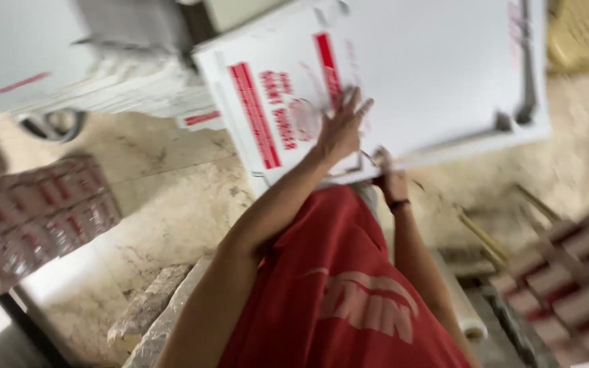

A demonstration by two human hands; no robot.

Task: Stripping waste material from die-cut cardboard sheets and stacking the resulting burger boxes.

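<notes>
From the head camera, blurred by motion, a large flat white cardboard sheet (438, 75) with red stripes and red print fills the upper middle of the picture, lying tilted over a pale marble floor (172, 197). The left hand (341, 128) is spread open, fingers (352, 109) splayed, palm pressed flat on the sheet near its lower edge beside the red stripes. The right hand (391, 180), with a dark band on its wrist, sits just below that same lower edge, touching it; whether it pinches the edge or only rests there cannot be told through the blur. Below the sheet, between the two forearms, hangs a red garment (335, 286) with pale lettering. Left of the sheet, across the floor, stands a stack of red-and-white packs (35, 211); above and left of the sheet lie more flat white sheets (124, 88). Down to the right of the sheet is another stack of red-and-white cartons (567, 272).
</notes>
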